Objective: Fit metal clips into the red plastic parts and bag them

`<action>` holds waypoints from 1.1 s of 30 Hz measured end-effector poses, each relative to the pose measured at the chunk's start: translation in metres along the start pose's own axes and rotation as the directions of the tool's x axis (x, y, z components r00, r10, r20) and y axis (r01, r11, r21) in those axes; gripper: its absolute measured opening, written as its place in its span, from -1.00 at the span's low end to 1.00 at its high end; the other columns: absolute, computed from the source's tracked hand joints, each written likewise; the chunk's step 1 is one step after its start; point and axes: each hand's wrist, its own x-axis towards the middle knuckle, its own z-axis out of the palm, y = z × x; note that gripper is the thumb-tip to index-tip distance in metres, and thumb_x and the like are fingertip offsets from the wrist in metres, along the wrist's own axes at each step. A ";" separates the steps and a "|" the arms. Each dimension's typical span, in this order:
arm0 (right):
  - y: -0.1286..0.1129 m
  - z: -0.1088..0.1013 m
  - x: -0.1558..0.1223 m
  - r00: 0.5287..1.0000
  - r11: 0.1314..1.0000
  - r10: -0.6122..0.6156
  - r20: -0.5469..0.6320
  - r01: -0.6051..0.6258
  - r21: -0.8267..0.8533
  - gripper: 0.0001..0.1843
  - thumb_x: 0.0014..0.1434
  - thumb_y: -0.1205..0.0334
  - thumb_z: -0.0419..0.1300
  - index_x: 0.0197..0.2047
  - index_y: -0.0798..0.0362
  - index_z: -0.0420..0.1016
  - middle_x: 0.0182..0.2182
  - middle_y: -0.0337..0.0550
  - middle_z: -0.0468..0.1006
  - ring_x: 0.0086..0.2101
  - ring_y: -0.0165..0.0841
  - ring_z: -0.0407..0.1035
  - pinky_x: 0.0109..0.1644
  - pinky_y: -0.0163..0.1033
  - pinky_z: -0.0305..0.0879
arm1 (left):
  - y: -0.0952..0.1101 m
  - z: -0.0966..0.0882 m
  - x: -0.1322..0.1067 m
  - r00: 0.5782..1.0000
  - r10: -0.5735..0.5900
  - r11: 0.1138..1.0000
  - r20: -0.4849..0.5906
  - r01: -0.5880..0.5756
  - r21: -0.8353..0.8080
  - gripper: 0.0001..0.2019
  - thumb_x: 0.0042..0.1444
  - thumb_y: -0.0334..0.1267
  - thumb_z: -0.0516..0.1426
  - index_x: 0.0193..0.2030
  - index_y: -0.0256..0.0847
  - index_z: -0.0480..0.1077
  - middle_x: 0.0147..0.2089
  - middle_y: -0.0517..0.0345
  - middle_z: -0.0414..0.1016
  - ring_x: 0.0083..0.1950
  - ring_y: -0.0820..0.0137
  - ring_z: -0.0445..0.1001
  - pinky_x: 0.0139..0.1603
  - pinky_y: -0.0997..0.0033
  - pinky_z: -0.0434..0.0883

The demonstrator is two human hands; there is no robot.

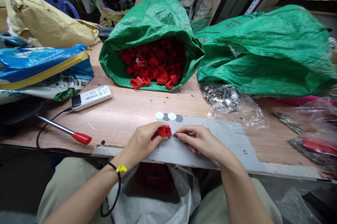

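My left hand pinches a small red plastic part over a grey sheet at the table's near edge. My right hand is closed in a pinch just right of the part, holding a tiny metal piece against its side; the piece is too small to name. An open green bag behind them is full of the same red parts, some spilling onto the table.
A second green bag lies at right over clear plastic bags. A white remote-like device with a cable, a red-handled tool and a blue sack are at left. A white bag hangs open between my knees.
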 end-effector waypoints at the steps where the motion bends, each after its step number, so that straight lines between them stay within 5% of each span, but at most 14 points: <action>1: 0.001 0.000 0.000 1.000 1.000 0.007 0.000 -0.007 0.002 -0.58 0.24 -0.07 0.19 -0.12 0.11 0.63 -0.68 -0.33 0.29 -0.68 -0.47 0.13 -0.60 -0.35 0.03 | 0.000 0.000 0.000 1.000 0.028 1.000 -0.002 -0.028 0.009 -0.75 0.26 -0.31 0.22 0.07 -0.15 0.43 -0.05 0.12 0.61 -0.08 0.36 0.58 -0.03 0.39 0.47; 33: 0.000 0.003 0.002 1.000 0.998 0.019 0.023 -0.020 0.053 -0.52 0.24 -0.15 0.16 -0.24 0.13 0.63 -0.60 -0.29 0.33 -0.66 -0.51 0.12 -0.62 -0.38 0.04 | 0.001 -0.001 0.001 0.995 0.080 0.997 0.051 -0.080 -0.002 -0.77 0.26 -0.41 0.17 0.04 -0.16 0.45 -0.04 0.10 0.62 -0.06 0.35 0.58 0.01 0.37 0.48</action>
